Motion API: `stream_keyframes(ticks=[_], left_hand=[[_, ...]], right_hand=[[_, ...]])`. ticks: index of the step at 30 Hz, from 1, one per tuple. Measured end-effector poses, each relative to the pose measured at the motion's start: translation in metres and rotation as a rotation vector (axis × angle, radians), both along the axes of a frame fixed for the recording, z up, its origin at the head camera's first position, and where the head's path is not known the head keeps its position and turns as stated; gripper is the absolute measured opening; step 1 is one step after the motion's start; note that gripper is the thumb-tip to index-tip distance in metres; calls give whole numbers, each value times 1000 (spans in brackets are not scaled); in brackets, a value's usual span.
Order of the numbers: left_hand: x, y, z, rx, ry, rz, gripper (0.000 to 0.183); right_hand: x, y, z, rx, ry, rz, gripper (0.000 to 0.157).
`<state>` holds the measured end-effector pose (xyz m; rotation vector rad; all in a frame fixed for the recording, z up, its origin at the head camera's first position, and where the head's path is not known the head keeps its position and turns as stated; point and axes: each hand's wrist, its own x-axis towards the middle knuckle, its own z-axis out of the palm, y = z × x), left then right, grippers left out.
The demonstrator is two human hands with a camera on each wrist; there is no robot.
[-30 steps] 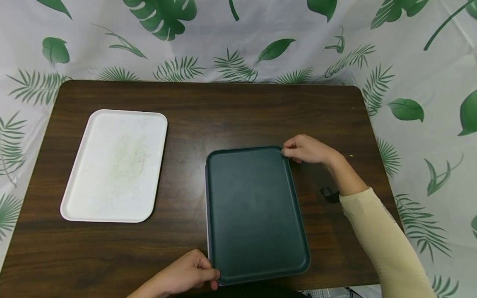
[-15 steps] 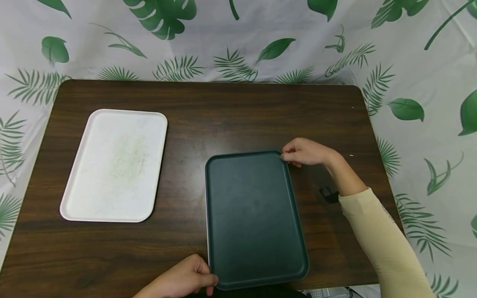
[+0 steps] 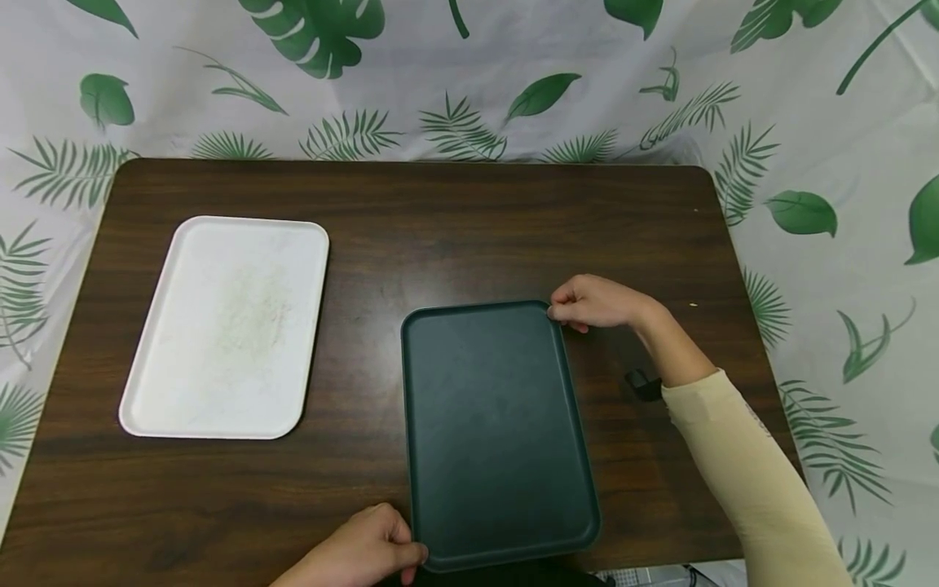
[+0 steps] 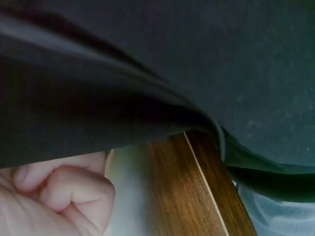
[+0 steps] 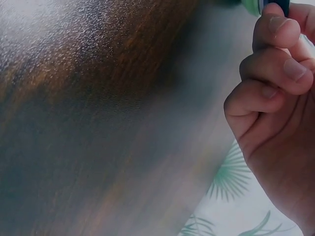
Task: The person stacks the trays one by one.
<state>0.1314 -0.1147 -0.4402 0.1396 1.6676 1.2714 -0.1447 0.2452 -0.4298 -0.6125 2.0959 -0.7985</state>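
Observation:
A dark green rectangular tray [image 3: 499, 432] lies near the table's front edge in the head view. At its near left corner, my left hand [image 3: 359, 548] pinches the rim between thumb and curled fingers. My right hand [image 3: 597, 302] pinches the rim at the far right corner. The right wrist view has the right hand [image 5: 275, 91] with its fingers curled and the thumb and index fingertips on a small piece of the tray's edge at the top. Curled fingers of the left hand [image 4: 74, 196] show in the left wrist view, where dark cloth fills much of the picture.
A white tray [image 3: 227, 326] with faint greenish marks rests on the left of the brown wooden table [image 3: 440, 220]. A small black object [image 3: 644, 385] shows by the right forearm. A white leaf-print cloth [image 3: 506, 73] hangs behind the table.
The green tray has slid a little toward the person and slightly left at its right side. Both hands have kept hold of its corners and moved with it. The white tray has stayed put.

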Motion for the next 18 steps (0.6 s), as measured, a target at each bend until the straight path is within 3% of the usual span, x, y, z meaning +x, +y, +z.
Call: stream_keyframes(ticks=[18], left_hand=[[-2, 2, -2, -100, 79, -37, 40]], right_hand=[[-1, 0, -3, 62, 39, 14, 37]])
